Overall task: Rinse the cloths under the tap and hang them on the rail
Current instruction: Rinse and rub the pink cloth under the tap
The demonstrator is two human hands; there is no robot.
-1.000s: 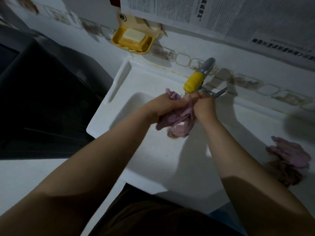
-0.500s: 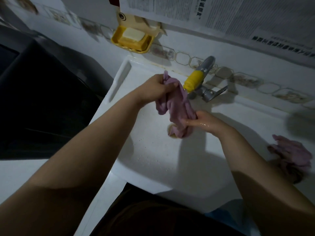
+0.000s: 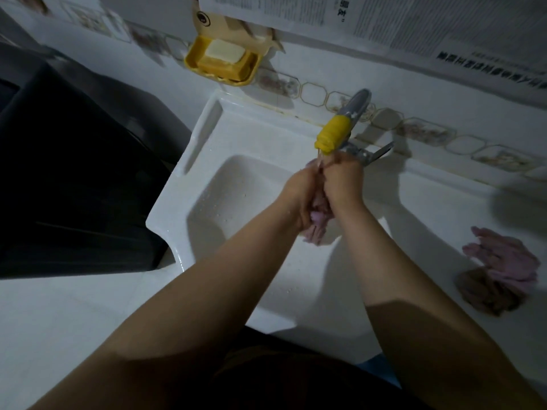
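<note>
Gripping the pink cloth (image 3: 316,229) between them, left hand (image 3: 299,192) and right hand (image 3: 343,180) hide most of it.

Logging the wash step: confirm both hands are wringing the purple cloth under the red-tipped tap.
Wrong in one respect: the head view shows the tap's tip is yellow, not red. Both the left hand and right hand do grip the purple cloth under it.

A yellow soap dish (image 3: 223,64) holding a soap bar (image 3: 225,51) hangs on the wall.

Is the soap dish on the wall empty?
No, the yellow soap dish holds a pale bar of soap.
</note>
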